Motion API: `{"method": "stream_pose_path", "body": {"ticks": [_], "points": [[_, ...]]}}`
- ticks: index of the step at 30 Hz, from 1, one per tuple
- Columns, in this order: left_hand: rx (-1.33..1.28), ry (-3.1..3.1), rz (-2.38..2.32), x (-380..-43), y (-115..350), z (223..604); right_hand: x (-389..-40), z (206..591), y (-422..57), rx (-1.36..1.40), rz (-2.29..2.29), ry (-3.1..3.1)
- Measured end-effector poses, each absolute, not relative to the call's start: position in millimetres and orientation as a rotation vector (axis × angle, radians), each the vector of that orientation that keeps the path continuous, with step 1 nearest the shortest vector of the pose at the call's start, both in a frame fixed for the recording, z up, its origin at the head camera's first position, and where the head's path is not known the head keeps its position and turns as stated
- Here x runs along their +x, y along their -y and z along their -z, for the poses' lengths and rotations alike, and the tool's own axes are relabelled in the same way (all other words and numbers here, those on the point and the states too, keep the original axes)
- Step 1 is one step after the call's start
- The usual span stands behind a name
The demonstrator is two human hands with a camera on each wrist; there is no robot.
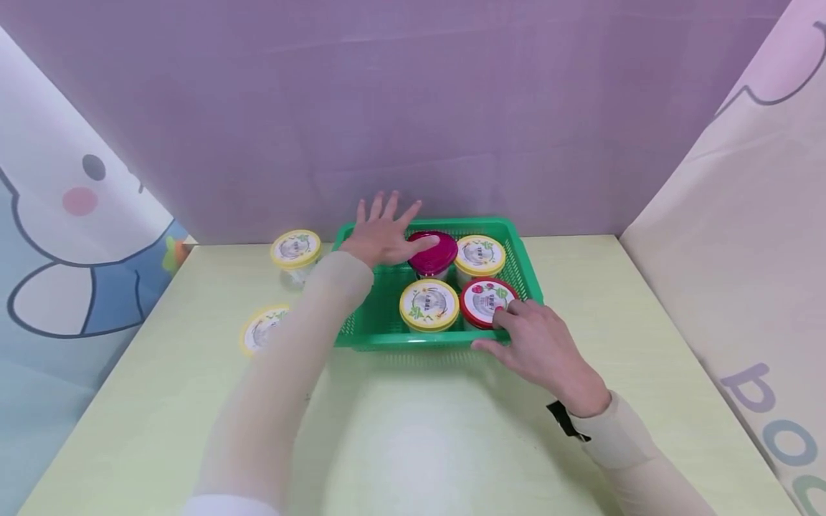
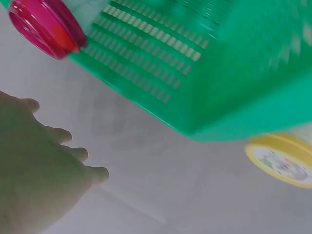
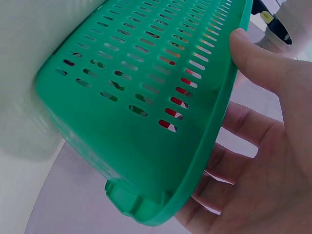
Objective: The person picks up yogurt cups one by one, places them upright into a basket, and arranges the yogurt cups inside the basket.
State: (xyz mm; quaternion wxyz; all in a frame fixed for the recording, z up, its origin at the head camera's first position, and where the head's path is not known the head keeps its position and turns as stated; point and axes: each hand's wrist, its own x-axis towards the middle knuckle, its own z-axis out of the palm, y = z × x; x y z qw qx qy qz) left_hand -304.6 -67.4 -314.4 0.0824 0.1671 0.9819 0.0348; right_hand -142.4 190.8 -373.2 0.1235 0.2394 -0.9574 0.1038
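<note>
In the head view, a green plastic basket (image 1: 381,340) holds several lidded tubs: a purple-lidded tub (image 1: 439,254), a red-lidded tub (image 1: 480,301), a yellow-lidded tub (image 1: 480,256) at the back and another yellow-lidded tub (image 1: 429,305) in front. My left hand (image 1: 381,240) spreads its fingers above the basket's back left side, thumb by the purple lid. It holds nothing. With my right hand (image 1: 542,344) I grip the basket's front right rim. The right wrist view shows the thumb (image 3: 258,61) outside the rim and the fingers (image 3: 243,124) past it on the inner side.
Left of the basket stand two more yellow-lidded tubs, one at the back (image 1: 296,251) and one nearer (image 1: 261,331), partly behind my left sleeve. A purple backdrop (image 1: 413,107) rises close behind the basket. Printed cloth panels (image 1: 742,251) flank the pale table (image 1: 419,444).
</note>
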Motion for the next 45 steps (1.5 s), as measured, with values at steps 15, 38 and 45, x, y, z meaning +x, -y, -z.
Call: {"method": "stream_pose_path", "body": {"ticks": [15, 38, 45], "points": [[0.381, -2.958, -0.035, -312, 130, 296, -142, 373, -190, 0.690, -0.306, 2.798], [0.206, -2.962, -0.163, -313, 207, 309, -141, 374, -189, 0.685, -0.301, 2.816], [0.081, -2.910, -0.260, -315, 222, 327, -141, 375, -188, 0.691, -0.299, 2.810]]}}
